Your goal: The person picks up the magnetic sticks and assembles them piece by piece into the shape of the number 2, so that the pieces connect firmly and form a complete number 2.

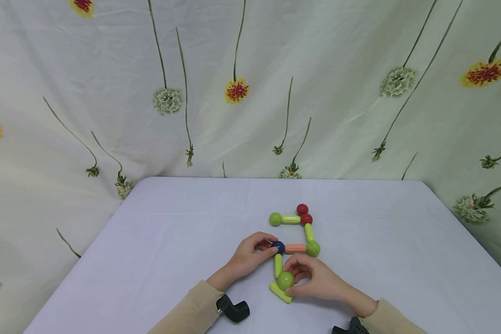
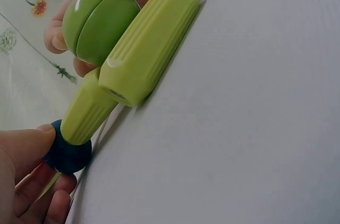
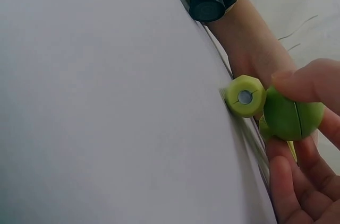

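My left hand (image 1: pixel 247 256) pinches a dark blue ball (image 2: pixel 68 149) between thumb and fingers. From that ball a yellow-green stick (image 1: pixel 278 265) runs toward me to a green ball (image 1: pixel 285 281). My right hand (image 1: pixel 319 280) holds this green ball by thumb and fingers. Against the ball's near side lies another yellow-green stick (image 2: pixel 151 43), slanting on the table; its end (image 3: pixel 245 97) shows a round metal disc. Also joined to the blue ball is an orange stick (image 1: pixel 295 248), leading right to a second green ball (image 1: pixel 313 248).
Beyond the hands the chain continues: a yellow-green stick (image 1: pixel 309 232), two touching red balls (image 1: pixel 302 209), another yellow-green stick (image 1: pixel 291 219) and a green ball (image 1: pixel 275 219). A white cloth covers the table (image 1: pixel 171 241). Behind hangs a flower-patterned curtain (image 1: pixel 338 93).
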Motion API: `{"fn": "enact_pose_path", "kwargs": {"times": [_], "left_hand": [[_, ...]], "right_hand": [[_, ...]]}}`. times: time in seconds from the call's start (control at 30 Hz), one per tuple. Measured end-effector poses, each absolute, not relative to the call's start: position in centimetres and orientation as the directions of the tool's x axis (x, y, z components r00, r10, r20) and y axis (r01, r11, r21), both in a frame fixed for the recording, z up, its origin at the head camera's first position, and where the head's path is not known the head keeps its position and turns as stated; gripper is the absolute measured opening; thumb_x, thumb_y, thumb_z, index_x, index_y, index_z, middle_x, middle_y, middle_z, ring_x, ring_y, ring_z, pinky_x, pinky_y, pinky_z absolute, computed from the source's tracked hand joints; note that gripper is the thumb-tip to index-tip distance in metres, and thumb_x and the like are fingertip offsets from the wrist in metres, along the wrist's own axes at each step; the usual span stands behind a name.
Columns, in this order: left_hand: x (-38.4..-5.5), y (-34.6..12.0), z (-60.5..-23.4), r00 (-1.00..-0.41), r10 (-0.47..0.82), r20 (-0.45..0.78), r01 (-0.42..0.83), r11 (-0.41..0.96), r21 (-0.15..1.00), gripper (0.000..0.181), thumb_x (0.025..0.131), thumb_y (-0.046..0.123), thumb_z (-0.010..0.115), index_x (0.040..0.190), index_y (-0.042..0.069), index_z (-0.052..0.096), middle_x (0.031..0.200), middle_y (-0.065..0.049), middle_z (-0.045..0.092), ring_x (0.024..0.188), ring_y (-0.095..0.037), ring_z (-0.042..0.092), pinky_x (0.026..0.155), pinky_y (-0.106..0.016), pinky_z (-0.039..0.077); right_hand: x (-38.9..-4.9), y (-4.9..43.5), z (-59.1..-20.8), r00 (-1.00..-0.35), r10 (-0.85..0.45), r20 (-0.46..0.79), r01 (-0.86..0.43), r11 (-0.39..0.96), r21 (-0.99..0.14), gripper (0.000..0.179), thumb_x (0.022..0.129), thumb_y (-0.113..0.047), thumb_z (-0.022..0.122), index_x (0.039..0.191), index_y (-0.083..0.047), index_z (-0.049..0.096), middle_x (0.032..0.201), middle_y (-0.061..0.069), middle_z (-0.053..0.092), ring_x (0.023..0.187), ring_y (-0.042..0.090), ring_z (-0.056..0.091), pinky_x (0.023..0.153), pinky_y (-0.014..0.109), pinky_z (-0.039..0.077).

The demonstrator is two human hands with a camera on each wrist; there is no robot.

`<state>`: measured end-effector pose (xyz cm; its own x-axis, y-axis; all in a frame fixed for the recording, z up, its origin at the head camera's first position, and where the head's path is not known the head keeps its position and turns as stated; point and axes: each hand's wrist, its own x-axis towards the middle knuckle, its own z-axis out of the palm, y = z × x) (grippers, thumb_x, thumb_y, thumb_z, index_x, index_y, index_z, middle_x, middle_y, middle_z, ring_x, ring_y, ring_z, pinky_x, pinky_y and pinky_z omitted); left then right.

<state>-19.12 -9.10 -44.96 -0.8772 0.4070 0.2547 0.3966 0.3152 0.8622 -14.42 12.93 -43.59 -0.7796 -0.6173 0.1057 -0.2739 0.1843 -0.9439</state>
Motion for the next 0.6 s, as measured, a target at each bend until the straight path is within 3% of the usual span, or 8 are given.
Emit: {"fn": "enact_pose_path", "kwargs": {"times": [0.6], "left_hand": [[-19.07, -9.07, -44.84, -0.881, 0.402, 0.252, 0.396, 0.334, 0.855, 0.025, 0.09, 0.025, 0.064, 0.111, 0.011, 0.065, 0.1, 0.002, 0.062, 0.09, -0.013, 0.058, 0.08, -0.026, 0.048]], "right_hand": [[-14.26, 12.99, -43.55, -0.754, -0.645, 0.121, -0.319, 0.199, -0.927, 0.033, 0.077, -0.016, 0.077, 0.105, -0.009, 0.062, 0.097, 0.001, 0.062, 0.086, 0.012, 0.059, 0.076, 0.027, 0.052]]}}
